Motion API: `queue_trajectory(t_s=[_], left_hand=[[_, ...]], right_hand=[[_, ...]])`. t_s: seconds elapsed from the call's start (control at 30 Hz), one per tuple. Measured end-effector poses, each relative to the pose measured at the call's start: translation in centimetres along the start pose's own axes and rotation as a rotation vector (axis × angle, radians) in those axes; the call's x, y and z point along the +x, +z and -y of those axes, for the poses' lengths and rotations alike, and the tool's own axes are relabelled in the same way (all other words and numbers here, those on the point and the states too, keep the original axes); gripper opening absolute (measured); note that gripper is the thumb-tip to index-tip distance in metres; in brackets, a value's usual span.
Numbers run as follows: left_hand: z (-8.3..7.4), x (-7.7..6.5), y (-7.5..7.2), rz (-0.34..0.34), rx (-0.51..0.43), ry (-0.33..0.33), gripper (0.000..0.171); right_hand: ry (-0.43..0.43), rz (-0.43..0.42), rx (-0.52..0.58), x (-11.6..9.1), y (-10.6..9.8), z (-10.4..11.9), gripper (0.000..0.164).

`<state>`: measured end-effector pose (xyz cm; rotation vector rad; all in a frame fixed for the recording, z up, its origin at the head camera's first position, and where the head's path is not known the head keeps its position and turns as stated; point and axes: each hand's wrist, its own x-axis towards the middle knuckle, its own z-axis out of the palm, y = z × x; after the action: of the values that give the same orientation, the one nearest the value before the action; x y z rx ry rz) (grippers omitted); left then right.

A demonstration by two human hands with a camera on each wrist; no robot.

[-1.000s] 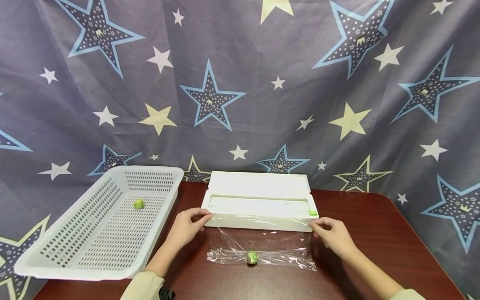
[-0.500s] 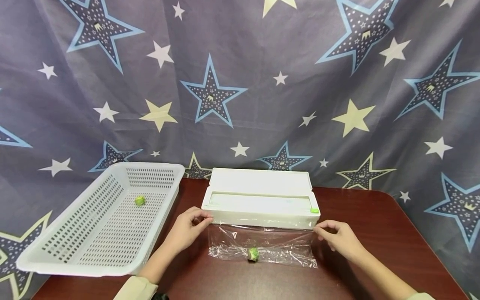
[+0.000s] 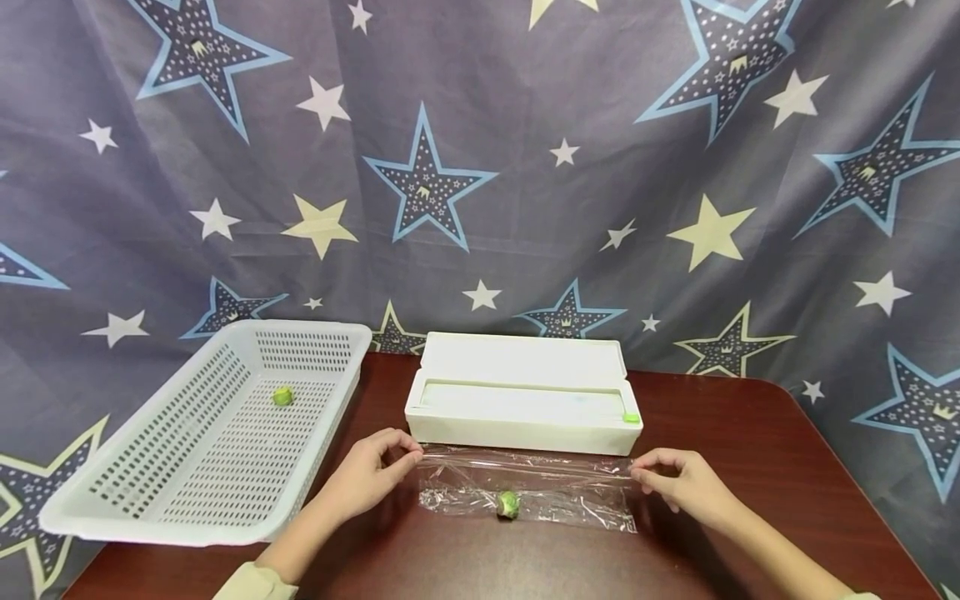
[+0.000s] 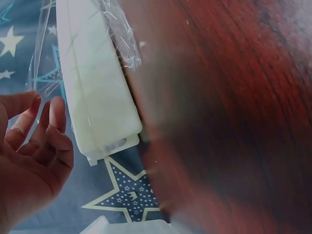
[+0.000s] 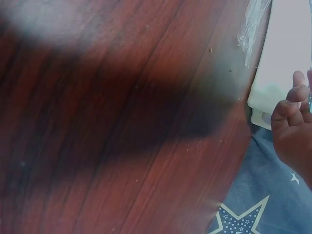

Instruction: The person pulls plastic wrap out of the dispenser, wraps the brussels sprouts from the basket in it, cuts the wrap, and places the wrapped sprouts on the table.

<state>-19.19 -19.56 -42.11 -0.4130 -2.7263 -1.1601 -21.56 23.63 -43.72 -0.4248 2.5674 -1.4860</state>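
Observation:
In the head view, my left hand (image 3: 375, 471) pinches the far left corner of a sheet of clear cling film (image 3: 555, 504). The far right corner is pinched by my right hand (image 3: 686, 483). On the crumpled near part of the film sits a green Brussels sprout (image 3: 507, 504). Just behind the film stands a white cling film dispenser box (image 3: 525, 429), its lid raised and a green slider (image 3: 632, 418) at its right end. In the left wrist view, film (image 4: 36, 73) stretches up from my thumb and finger. My right fingertips are partly cut off in the right wrist view.
A white perforated plastic basket (image 3: 157, 533) stands at the left, with a small green ball like a sprout (image 3: 282, 396) inside. The brown wooden table (image 3: 525, 567) ends at a grey star-patterned curtain (image 3: 480, 200) behind.
Both hands have moved the film's far edge off the front of the dispenser box and slightly down towards me. The sprout stays in its place on the film; the head view has tilted slightly.

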Motion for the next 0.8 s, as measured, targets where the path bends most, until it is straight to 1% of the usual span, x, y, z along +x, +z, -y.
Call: queue_trajectory(t_s=[0.27, 0.4, 0.57, 0.7, 0.8], left_hand=[[-0.7, -0.9, -0.6, 0.113, 0.002, 0.07, 0.006], [-1.0, -1.4, -1.3, 0.209, -0.032, 0.097, 0.007], [-1.1, -2.0, -2.0, 0.335, -0.058, 0.101, 0.007], [-0.8, -2.3, -2.1, 0.404, -0.057, 0.118, 0.005], [-0.6, -2.4, -2.1, 0.449, -0.075, 0.127, 0.004]], right_hand=[[-0.038, 0.144, 0.01, -0.7, -0.7, -0.2, 0.017], [-0.063, 0.231, 0.03, -1.0, -0.9, -0.3, 0.015], [-0.089, 0.322, 0.07, -1.2, -1.0, -0.5, 0.015], [-0.082, 0.377, 0.093, -1.3, -1.1, -0.9, 0.015], [-0.061, 0.415, 0.115, -1.5, -1.1, -1.1, 0.016]])
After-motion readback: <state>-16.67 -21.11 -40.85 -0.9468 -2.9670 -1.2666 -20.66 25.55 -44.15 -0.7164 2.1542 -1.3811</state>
